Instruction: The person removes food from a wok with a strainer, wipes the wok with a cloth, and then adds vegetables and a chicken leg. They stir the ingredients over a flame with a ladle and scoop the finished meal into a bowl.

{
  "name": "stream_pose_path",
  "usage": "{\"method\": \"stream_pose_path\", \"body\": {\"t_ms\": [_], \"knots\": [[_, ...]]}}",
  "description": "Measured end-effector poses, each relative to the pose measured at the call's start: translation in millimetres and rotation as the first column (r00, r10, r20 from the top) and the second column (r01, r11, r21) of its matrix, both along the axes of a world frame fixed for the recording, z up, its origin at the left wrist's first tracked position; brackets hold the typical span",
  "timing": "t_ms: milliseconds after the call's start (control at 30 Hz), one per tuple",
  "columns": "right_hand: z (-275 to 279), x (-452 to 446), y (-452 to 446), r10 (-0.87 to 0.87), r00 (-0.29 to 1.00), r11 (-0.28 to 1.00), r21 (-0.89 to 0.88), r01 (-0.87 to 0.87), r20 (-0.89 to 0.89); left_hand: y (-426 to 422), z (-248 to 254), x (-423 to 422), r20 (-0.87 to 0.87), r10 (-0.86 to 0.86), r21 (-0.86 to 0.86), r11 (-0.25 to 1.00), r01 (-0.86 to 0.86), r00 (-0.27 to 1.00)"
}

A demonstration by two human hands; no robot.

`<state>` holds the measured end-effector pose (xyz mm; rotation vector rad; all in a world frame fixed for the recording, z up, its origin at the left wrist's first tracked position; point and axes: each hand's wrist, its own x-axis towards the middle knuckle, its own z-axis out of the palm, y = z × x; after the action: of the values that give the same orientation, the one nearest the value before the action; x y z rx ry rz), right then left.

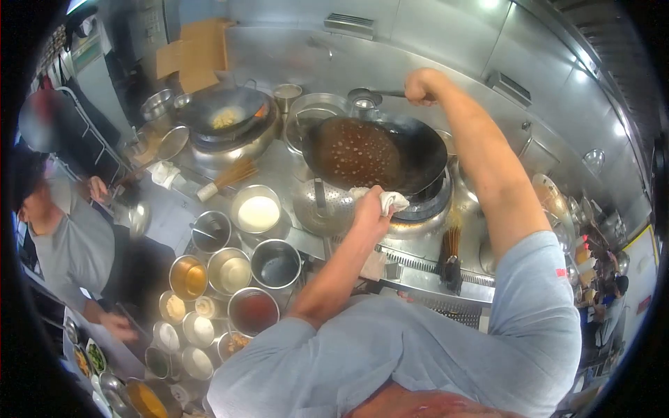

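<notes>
Holding is shared between both hands. The left hand (371, 209) is closed on a white cloth (396, 203) at the near rim of the wok (425, 150); the cloth was probably chosen as a guard against hot metal. The right hand (424, 87) is closed around the handle of a ladle (380, 93), its bowl held by the far rim, presumably clear of the liquid (352, 150). Right arm: stretched long and raised, wrist bent. Left arm: lower, reached forward, forearm angled inward.

The wok is set at the burner (418, 226), in front of the body. Brown, bubbly liquid is pooled toward its left side; a leftward tilt is judged from this. Just beside the left hand, a strainer (338, 213) is laid flat.

Farther out, a brush (233, 174) is rested on the counter (277, 167). Pots of white liquid (258, 212) and red sauce (253, 311) are grouped at left, likely for easy reach. Beyond, a second wok (240, 125) and a co-worker (80, 240) are noted.
</notes>
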<state>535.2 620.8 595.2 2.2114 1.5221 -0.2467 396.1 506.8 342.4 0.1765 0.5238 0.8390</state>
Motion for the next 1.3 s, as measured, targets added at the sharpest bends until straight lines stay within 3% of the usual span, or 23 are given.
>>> {"method": "stream_pose_path", "body": {"t_ms": [267, 333, 633, 1300], "knots": [[-16, 1, 22, 0.025, 1.000, 0.999, 0.024, -0.026, 0.017, 10, 0, 1, 0.125, -0.006, -0.047, 0.999, 0.012, 0.992], [-17, -1, 22, 0.071, 0.997, 0.997, -0.036, -0.070, 0.029, 9, 5, -2, 0.124, -0.002, -0.046, 0.999, 0.008, 0.992], [-20, 1, 31, -0.003, 0.999, 1.000, -0.013, 0.003, 0.037, 10, 12, -4, 0.089, -0.023, -0.060, 0.998, 0.028, 0.996], [-14, -10, 32, 0.083, 0.990, 0.996, -0.043, -0.078, 0.112, 21, 7, -3, 0.154, -0.021, -0.080, 0.996, 0.034, 0.988]]}}
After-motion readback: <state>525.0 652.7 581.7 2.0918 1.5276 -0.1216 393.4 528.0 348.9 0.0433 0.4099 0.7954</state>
